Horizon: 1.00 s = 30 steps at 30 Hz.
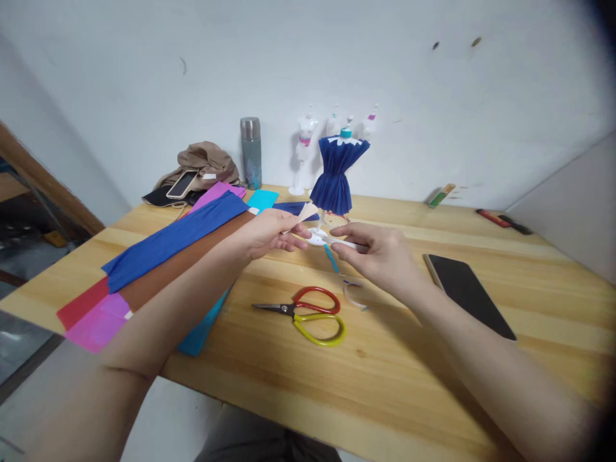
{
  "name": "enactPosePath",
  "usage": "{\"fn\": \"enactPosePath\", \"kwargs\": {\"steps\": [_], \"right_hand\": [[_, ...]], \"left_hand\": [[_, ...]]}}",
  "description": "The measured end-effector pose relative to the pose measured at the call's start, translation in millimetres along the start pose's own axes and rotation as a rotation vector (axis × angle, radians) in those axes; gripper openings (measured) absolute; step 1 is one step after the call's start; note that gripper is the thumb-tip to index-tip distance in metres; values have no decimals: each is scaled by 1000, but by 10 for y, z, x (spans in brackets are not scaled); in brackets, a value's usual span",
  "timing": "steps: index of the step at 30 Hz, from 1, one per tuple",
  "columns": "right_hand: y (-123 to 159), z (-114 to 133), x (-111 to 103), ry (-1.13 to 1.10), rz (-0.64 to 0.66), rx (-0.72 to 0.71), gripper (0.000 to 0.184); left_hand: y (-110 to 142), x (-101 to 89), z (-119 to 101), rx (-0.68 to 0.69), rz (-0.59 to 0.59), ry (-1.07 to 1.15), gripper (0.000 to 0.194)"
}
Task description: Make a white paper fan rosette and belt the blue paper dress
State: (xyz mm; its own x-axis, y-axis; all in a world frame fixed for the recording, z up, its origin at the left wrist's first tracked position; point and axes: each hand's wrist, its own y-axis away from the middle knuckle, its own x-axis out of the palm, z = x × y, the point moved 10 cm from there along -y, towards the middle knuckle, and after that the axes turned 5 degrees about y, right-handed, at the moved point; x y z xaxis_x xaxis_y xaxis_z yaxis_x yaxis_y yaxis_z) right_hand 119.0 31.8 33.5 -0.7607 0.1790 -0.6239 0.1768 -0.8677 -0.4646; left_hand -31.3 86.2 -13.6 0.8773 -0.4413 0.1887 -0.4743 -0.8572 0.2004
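My left hand [273, 231] pinches a small cream-white piece of paper [308, 212] between thumb and fingers. A slim white object [350, 244] sits in my right hand [385, 251]; its kind I cannot make out. Just behind both hands stands a mini dress form wearing a pleated dark blue dress [334, 176] with a white zigzag collar and a teal neck band. Its round white base [317, 237] shows between my hands. In front of them lie scissors [294, 310] with one red and one yellow handle, blades pointing left.
Coloured paper sheets [178, 237] spread over the table's left side. A black phone [469, 295] lies at right. Along the back are a flask [251, 154], brown cloth [206, 160] with another phone [183, 184], white mini mannequins [304, 154], and a green tube [441, 195]. Paper scraps [355, 296] lie near the scissors.
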Motion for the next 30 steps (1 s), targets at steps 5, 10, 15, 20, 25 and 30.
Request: {"fn": "enactPosePath", "kwargs": {"steps": [5, 10, 15, 20, 25, 30], "right_hand": [[-15, -78, -59, 36, -58, 40, 20], [-37, -214, -140, 19, -86, 122, 29], [-61, -249, -56, -106, -50, 115, 23], [-59, -217, 132, -230, 20, 50, 20], [-8, -192, 308, -256, 109, 27, 26], [16, -202, 328, -201, 112, 25, 25]], "left_hand": [[11, -26, -105, 77, -93, -277, 25], [92, 152, -325, 283, -87, -540, 28], [162, 228, -477, 435, -32, -482, 24], [124, 32, -476, 394, -165, -432, 24], [47, 115, -227, 209, -90, -496, 22], [97, 68, -198, 152, -242, -580, 26]]}}
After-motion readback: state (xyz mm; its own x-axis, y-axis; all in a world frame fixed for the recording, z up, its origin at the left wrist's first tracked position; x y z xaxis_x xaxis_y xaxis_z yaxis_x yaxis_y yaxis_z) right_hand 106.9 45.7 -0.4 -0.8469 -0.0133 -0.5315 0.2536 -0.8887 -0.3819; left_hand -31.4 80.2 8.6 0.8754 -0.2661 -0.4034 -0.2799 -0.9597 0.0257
